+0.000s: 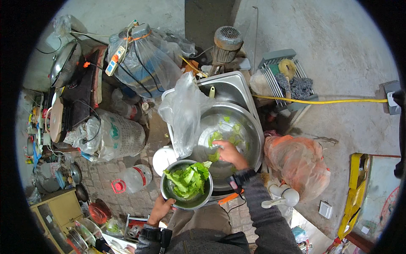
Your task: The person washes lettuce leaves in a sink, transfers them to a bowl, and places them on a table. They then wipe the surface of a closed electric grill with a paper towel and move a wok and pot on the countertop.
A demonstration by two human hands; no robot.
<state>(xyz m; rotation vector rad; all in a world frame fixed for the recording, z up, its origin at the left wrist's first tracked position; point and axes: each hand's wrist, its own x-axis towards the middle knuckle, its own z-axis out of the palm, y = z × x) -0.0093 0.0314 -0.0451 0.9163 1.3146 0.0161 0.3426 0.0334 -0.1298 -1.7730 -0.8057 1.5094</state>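
My left hand (159, 210) grips the near left rim of a stainless steel bowl (164, 190), its thumb over the edge. Torn green lettuce leaves (187, 181) are piled in that bowl. Over a large stainless steel basin (253, 149), my right hand (231, 154) reaches in from the right. Loose lettuce pieces (235, 139) lie in the basin, some right by my right fingertips; whether they pinch a leaf is unclear. The basin sits in a metal sink (233, 87). A clear plastic bag (187, 111) drapes over the sink's left side and partly covers the basin.
Left of the bowl are a white round lid-like object (164, 160) and a big plastic bottle (136, 179) on the brick floor. An orange plastic bag (298, 162) stands right of the sink. Behind it are an electric motor (227, 43) and a rack with scrubbers (290, 82). A yellow hose (323, 101) crosses rightward.
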